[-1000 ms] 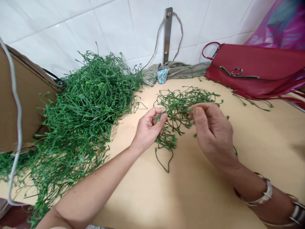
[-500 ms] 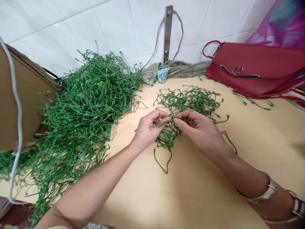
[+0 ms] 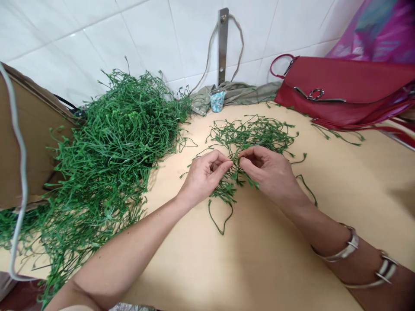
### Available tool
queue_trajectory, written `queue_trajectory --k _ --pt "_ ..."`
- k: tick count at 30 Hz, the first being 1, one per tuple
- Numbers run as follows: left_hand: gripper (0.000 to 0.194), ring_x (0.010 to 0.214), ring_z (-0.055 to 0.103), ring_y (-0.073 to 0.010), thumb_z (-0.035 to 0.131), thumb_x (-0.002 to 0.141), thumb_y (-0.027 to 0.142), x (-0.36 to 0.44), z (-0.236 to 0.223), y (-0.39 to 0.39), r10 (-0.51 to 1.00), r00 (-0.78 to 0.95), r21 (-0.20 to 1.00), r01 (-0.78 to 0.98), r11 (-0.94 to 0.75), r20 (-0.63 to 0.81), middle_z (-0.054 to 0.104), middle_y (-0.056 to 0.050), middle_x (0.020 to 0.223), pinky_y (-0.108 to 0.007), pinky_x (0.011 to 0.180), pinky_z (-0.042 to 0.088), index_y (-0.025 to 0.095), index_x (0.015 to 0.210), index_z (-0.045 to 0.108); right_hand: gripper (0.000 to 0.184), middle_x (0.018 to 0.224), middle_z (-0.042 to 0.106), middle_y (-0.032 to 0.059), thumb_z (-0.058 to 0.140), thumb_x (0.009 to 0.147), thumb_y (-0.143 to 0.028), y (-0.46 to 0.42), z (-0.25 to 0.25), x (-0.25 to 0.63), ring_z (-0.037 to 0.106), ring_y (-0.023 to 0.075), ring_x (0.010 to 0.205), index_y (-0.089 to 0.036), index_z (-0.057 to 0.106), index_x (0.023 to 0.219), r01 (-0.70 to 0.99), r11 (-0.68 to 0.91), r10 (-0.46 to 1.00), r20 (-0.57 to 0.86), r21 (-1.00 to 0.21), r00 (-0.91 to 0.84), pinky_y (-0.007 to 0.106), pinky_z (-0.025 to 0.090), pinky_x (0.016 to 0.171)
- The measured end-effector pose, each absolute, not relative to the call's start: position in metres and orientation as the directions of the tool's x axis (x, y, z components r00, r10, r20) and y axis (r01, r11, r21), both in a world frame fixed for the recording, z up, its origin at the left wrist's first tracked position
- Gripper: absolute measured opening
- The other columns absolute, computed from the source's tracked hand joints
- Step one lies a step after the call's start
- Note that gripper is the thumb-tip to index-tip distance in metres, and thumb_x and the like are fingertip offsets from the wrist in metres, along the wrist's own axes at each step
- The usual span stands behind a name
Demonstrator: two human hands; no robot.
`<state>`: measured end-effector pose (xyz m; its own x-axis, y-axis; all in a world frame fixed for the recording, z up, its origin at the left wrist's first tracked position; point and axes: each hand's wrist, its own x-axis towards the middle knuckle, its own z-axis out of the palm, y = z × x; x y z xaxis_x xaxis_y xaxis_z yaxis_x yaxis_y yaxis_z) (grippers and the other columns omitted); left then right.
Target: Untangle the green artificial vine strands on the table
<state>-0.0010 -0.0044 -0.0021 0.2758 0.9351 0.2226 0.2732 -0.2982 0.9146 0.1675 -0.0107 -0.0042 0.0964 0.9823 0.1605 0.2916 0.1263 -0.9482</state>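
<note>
Over the middle of the table, my left hand (image 3: 205, 175) pinches thumb to fingertips at a thin green stem, plastic-looking, with small forked tips. My right hand (image 3: 269, 172) is just to the right, its thumb and forefinger closed on a green stem too. The fingertips are a small gap apart, and the exact spots they grip are partly hidden. Beneath and behind them lies a loose pile of similar green stems (image 3: 256, 131). More tips (image 3: 223, 190) show below my hands, and one bent stem (image 3: 223, 229) lies nearer me.
A large heap of green stems (image 3: 123, 125) fills the left side, against a cardboard box (image 3: 32, 142). A white cable (image 3: 21, 160) hangs in front. At the back stand a small patterned cup (image 3: 217, 101), a grey-green cloth (image 3: 249, 93) and a red handbag (image 3: 343, 82).
My right-hand fingertips have moved slightly away from the left ones. A stem that lay across my left thumb no longer shows there. The whole view has shifted a little.
</note>
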Motion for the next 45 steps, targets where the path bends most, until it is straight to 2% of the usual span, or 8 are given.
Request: queue_trajectory --k 4,9,15,21,25,29,32,45 --pt "0.023 0.061 0.046 -0.0092 0.066 0.092 0.039 0.001 0.0 -0.009 0.936 0.293 0.931 0.242 -0.272 0.197 0.056 0.003 0.068 -0.022 0.058 0.036 0.017 0.084 0.062 0.005 0.061 0.059 -0.0025 0.06 0.074 -0.025 -0.004 -0.004 0.175 0.051 0.0135 0.057 -0.022 0.063 0.071 0.313 0.137 0.979 0.176 -0.94 0.101 0.027 0.039 0.053" --pt "0.024 0.06 0.044 -0.0087 0.065 0.093 0.039 -0.001 0.008 -0.022 0.937 0.279 0.933 0.232 -0.276 0.208 0.055 0.003 0.068 -0.022 0.057 0.034 0.017 0.083 0.062 0.006 0.067 0.068 0.003 0.058 0.075 -0.019 0.018 0.001 0.21 0.06 0.017 0.061 -0.022 0.062 0.07 0.339 0.01 0.906 0.152 -0.941 0.396 0.032 0.047 0.061" --pt "0.027 0.06 0.039 -0.0086 0.068 0.09 0.043 0.0 -0.001 -0.01 0.967 0.117 0.966 0.094 -0.239 0.228 0.05 0.004 0.069 -0.023 0.056 0.032 0.018 0.084 0.061 0.024 0.103 0.069 0.0101 0.057 0.072 -0.015 0.015 -0.005 0.205 0.065 0.0259 0.098 -0.021 0.063 0.095 0.566 0.244 0.771 0.511 -0.788 0.379 0.045 0.052 0.089" --pt "0.039 0.061 0.042 -0.008 0.078 0.079 0.051 0.001 -0.006 0.002 0.979 0.118 0.985 -0.079 -0.156 0.165 0.053 0.004 0.069 -0.021 0.056 0.034 0.016 0.082 0.06 0.014 0.099 0.065 0.0082 0.055 0.089 -0.018 -0.009 0.013 0.193 0.064 0.0241 0.092 -0.025 0.06 0.1 0.694 0.541 0.526 0.835 -0.475 0.161 0.042 0.053 0.083" --pt "0.033 0.063 0.044 -0.0075 0.078 0.081 0.044 0.002 -0.004 -0.002 0.981 0.134 0.987 -0.091 -0.132 0.144 0.056 0.003 0.073 -0.021 0.059 0.036 0.015 0.086 0.062 0.008 0.085 0.072 0.0028 0.06 0.089 -0.021 -0.016 0.011 0.178 0.066 0.0189 0.076 -0.025 0.067 0.092 0.579 0.546 0.761 0.648 -0.605 -0.039 0.035 0.055 0.076" --pt "0.024 0.064 0.046 -0.0082 0.075 0.085 0.037 0.002 -0.004 -0.004 0.969 0.161 0.982 -0.04 -0.182 0.186 0.058 0.002 0.075 -0.022 0.061 0.038 0.016 0.089 0.065 0.017 0.081 0.072 0.0033 0.069 0.086 -0.04 -0.014 0.003 0.17 0.066 0.0192 0.075 -0.023 0.07 0.088 0.296 0.215 0.969 0.241 -0.931 0.051 0.033 0.053 0.069" --pt "0.021 0.064 0.046 -0.009 0.074 0.086 0.036 0.002 -0.004 -0.003 0.963 0.173 0.977 0.012 -0.212 0.207 0.058 0.002 0.073 -0.023 0.06 0.037 0.017 0.089 0.065 0.024 0.085 0.072 0.0029 0.076 0.079 -0.046 -0.012 0.002 0.171 0.065 0.0182 0.079 -0.023 0.072 0.086 0.042 0.056 0.998 0.057 -0.998 0.025 0.031 0.052 0.07" --pt "0.021 0.069 0.052 -0.0097 0.074 0.084 0.036 0.001 -0.005 -0.001 0.952 0.235 0.978 0.015 -0.208 0.198 0.063 0.0 0.08 -0.023 0.064 0.041 0.017 0.088 0.065 0.028 0.075 0.059 -0.0017 0.085 0.066 -0.042 -0.012 0.009 0.173 0.05 0.0135 0.072 -0.022 0.065 0.072 -0.178 -0.083 0.992 -0.065 -0.981 -0.104 0.027 0.043 0.067"
